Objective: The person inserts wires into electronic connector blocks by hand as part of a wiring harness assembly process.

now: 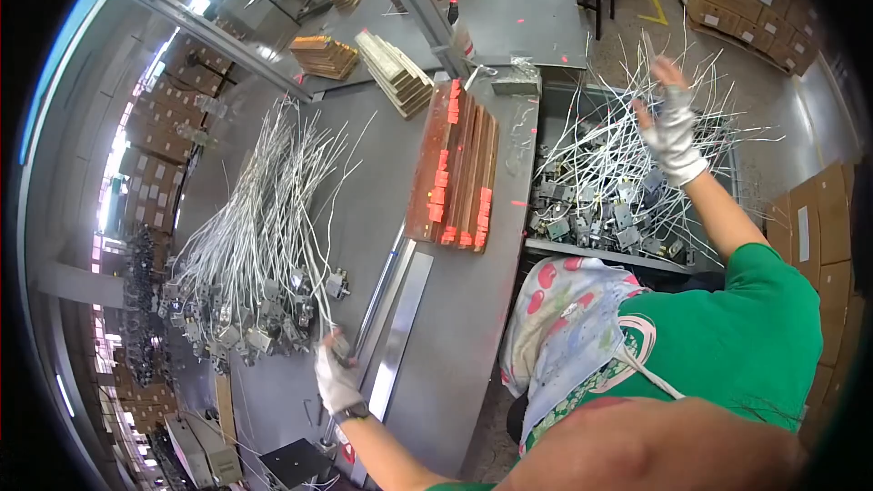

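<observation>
My left hand, in a white glove, rests on the grey workbench and grips a small metal part with white wires beside a big fanned pile of the same wired metal parts. My right hand, also gloved, is raised over a bin of loose wired parts to my right, fingers spread among the thin white wires; whether it grips any wire is unclear. I wear a green shirt and a patterned apron.
A stack of long wooden strips lies between the wire pile and the bin. More wooden blocks sit at the back of the bench. Cardboard boxes line the far right and the left wall.
</observation>
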A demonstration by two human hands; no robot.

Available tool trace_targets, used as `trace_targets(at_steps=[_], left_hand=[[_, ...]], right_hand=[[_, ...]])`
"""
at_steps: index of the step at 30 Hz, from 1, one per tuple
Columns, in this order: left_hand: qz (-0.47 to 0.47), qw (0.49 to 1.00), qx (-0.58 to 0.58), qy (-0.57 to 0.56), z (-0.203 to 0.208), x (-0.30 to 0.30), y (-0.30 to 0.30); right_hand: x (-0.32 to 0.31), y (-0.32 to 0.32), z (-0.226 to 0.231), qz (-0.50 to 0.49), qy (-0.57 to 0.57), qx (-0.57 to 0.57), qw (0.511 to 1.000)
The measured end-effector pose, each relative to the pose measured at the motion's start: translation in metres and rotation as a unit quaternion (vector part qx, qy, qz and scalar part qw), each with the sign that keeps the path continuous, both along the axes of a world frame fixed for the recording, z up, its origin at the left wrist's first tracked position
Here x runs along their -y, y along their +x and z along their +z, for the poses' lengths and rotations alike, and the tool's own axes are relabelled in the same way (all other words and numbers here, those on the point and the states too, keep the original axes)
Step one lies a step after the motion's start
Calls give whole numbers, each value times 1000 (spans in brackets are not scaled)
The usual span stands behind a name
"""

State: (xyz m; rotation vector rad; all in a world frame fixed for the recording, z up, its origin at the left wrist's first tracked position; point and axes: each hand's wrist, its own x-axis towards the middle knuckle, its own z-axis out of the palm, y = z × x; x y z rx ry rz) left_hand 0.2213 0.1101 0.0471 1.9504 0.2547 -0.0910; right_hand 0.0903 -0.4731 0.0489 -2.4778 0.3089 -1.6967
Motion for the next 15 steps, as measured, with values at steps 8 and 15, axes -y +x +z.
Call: trace_targets(at_steps=[8, 15], left_hand=[[84, 740, -96, -661, -16, 53, -102], [37, 573, -66, -816, -17, 108, -143]], right_hand=[[-192, 29, -21, 552, 188, -383, 716], [-263, 42, -21, 728, 162, -399, 533]])
